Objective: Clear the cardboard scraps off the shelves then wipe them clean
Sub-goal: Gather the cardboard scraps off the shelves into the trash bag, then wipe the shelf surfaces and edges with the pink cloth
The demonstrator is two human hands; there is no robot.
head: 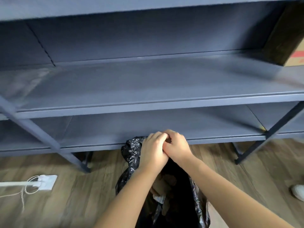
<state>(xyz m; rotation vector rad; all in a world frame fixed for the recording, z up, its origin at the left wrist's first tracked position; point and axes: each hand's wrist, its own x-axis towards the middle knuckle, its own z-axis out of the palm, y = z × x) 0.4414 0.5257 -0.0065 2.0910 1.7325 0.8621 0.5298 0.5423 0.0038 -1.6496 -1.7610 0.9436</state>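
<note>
A black plastic bag (131, 150) hangs open in front of the lowest grey shelf (148, 129). Brown cardboard scraps (164, 183) lie inside it. My left hand (153, 150) grips the bag's far rim, fingers curled over the crumpled plastic. My right hand (177, 145) is pressed against the left one with its fingers curled at the same rim; something small and brown shows between the fingers, too hidden to name. The middle shelf (148, 83) above shows bare grey surface.
A cardboard box (289, 40) stands at the right end of the middle shelf. Dark metal legs (256, 145) and a diagonal brace (32, 129) frame the unit. On the wooden floor lie a white power strip with cords (44, 181) and a white shoe (298, 192).
</note>
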